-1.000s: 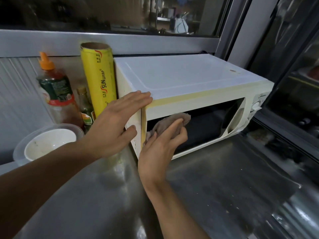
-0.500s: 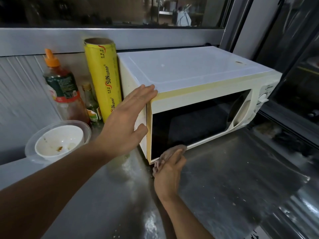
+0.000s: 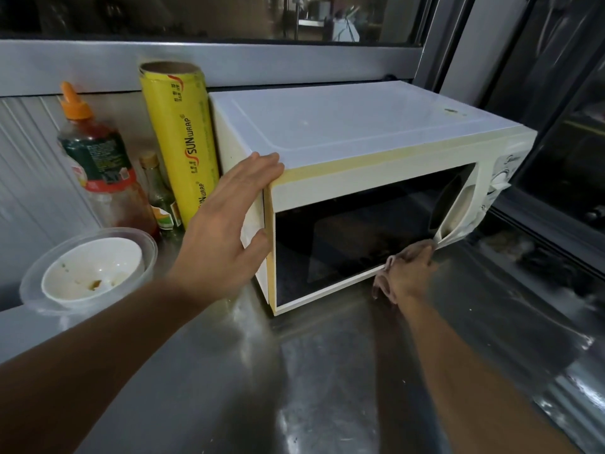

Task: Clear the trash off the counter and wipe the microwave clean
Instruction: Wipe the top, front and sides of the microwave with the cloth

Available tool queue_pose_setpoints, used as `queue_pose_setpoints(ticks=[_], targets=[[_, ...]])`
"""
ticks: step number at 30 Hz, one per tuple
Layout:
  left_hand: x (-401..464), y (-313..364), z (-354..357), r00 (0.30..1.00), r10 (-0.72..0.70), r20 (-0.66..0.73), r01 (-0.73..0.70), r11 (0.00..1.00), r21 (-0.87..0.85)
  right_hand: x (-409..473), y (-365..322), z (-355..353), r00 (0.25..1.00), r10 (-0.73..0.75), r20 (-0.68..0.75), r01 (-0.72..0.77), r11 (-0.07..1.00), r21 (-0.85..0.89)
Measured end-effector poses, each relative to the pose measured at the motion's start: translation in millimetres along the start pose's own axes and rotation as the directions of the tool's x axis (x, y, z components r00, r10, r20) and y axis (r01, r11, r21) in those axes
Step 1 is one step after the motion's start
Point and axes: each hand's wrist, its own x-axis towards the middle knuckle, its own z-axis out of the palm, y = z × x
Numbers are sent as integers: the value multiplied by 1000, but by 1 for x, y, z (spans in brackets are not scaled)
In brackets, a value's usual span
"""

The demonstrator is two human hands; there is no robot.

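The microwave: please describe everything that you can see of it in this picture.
The microwave is a white box with a yellowed front frame, standing level on the steel counter beside a yellow roll of wrap. Its door is closed, with a dark glass window and a pale handle at the window's right. Knobs sit on the panel at the far right. A small dark mark shows on the top. The left hand rests flat on its left front corner; the right hand presses a cloth along the door's lower edge.

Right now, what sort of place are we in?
Probably a food-service or commercial kitchen: a stainless steel counter, a large cling wrap roll, a sauce bottle and a microwave.
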Motion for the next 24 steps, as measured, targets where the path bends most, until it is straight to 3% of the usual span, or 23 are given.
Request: queue_pose_setpoints(ticks=[7,15,20,24], targets=[[0,4,-1,999,-31,15,32,999,-18,-12,-4,-3,994,98,38,-100,994,36],[2,9,-9,994,-69,80,69,998,-6,-120,-23,26,980,1,201,-29,990,141],[1,11,-15,985,-68,156,70,998,-3,-191,-35,38,943,-83,323,68,996,57],[3,13,-23,965,-110,239,111,994,9,-215,-41,30,859,-95,504,37,992,124]])
